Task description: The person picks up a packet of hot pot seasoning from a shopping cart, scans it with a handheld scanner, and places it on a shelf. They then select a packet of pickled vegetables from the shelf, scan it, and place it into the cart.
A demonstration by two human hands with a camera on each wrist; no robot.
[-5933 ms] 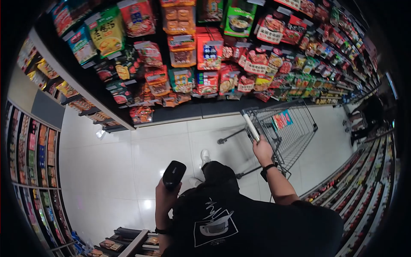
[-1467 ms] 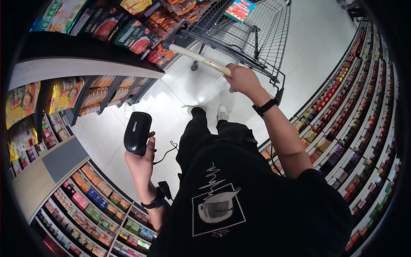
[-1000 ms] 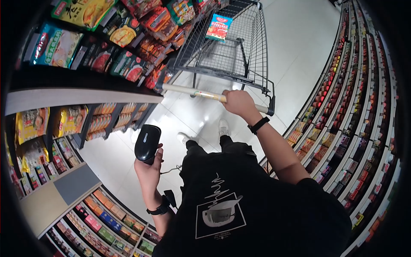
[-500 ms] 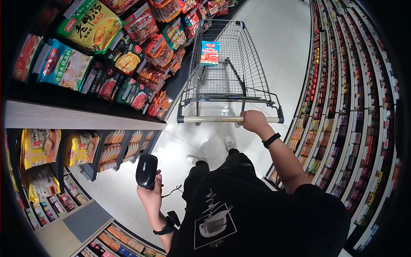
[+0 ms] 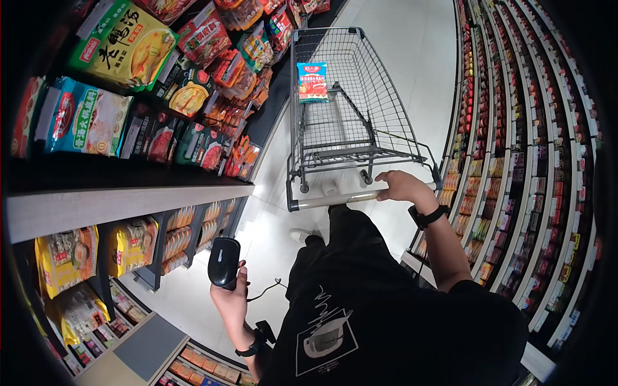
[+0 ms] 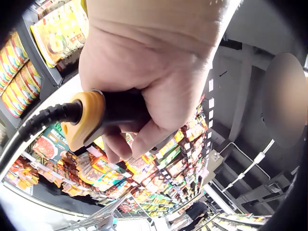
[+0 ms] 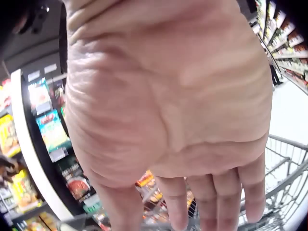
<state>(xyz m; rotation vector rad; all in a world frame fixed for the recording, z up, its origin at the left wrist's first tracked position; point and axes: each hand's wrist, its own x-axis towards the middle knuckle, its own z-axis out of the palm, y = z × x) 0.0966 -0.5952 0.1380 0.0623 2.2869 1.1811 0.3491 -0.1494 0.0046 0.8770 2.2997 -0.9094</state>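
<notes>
In the head view my left hand (image 5: 230,302) grips a black barcode scanner (image 5: 224,260), held upright at the left of my body. The left wrist view shows fingers wrapped round its dark handle, above an orange end piece (image 6: 87,118) with a black cable (image 6: 36,130). My right hand (image 5: 407,188) lies over the right part of the pale handle bar (image 5: 328,202) of a shopping cart (image 5: 396,121). Its fingers are straightened and spread, palm facing the camera in the right wrist view. A blue and red packet (image 5: 312,82) lies in the cart's left side.
Shelves of seasoning packets (image 5: 122,48) stand close along the left. A pale shelf end panel (image 5: 129,206) juts out beside yellow noodle bags (image 5: 67,257). Long curved rows of jars (image 5: 508,161) line the right. White tiled floor (image 5: 412,71) runs ahead between them.
The cart has swung from pointing right to pointing ahead, and its handle is nearer my body. My right fingers have loosened from the handle bar. The left hand still holds the scanner.
</notes>
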